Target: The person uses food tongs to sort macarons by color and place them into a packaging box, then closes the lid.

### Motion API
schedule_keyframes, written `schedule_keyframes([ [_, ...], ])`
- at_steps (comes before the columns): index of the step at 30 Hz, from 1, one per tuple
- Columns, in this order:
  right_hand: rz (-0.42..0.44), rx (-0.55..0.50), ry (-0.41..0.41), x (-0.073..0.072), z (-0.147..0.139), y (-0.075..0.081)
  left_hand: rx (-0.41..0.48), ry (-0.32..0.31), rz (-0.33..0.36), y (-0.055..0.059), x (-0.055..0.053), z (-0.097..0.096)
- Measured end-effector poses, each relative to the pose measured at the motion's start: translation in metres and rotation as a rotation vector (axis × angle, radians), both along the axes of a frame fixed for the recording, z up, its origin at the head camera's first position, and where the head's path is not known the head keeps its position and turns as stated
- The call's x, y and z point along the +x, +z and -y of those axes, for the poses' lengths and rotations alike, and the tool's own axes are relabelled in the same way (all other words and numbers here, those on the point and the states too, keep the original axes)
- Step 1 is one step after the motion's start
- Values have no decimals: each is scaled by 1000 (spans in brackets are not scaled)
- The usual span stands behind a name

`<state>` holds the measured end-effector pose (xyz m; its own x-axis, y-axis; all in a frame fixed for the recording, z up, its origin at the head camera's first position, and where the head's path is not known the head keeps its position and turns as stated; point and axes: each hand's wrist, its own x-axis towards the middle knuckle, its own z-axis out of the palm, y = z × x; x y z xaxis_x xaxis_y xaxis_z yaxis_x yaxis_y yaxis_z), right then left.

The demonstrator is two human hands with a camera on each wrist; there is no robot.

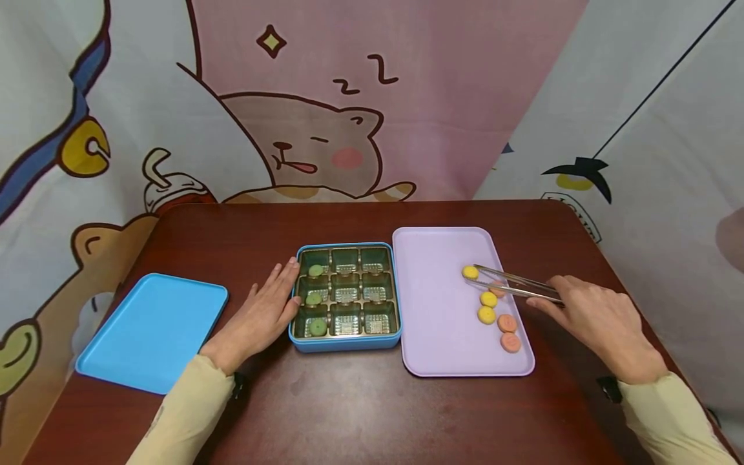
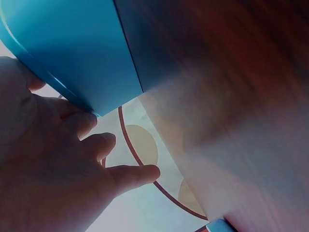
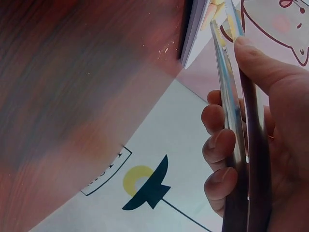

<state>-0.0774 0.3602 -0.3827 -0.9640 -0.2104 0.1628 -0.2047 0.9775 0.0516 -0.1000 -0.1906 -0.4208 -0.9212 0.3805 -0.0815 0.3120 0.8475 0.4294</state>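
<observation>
Grips metal tweezers [image 1: 517,283] in the right hand [image 1: 601,316], bracketing a yellow disc [image 1: 470,272] at the lilac tray [image 1: 436,303], right of centre; rests the left hand [image 1: 258,316], straight-fingered, against the blue box [image 1: 349,346] mid-frame. Has a blue tray [image 1: 154,329] lower left.

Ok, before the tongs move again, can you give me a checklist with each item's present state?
1. Right hand holds the metal tongs: ok.
2. Tong tips sit either side of the farthest yellow piece: ok.
3. Grip firm enough to lift it: cannot tell.
4. Left hand touches the side of the blue box: ok.
5. Three green pieces each in their own left-column compartment: ok.
</observation>
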Motion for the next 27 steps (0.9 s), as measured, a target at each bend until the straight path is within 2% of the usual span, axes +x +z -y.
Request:
schedule_keyframes([
  [14,-46,-6,35,0,0,-1,1,4,-12,0,0,0],
  [27,-203,-53,139,8,10,1,4,8,5,-1,-1,0],
])
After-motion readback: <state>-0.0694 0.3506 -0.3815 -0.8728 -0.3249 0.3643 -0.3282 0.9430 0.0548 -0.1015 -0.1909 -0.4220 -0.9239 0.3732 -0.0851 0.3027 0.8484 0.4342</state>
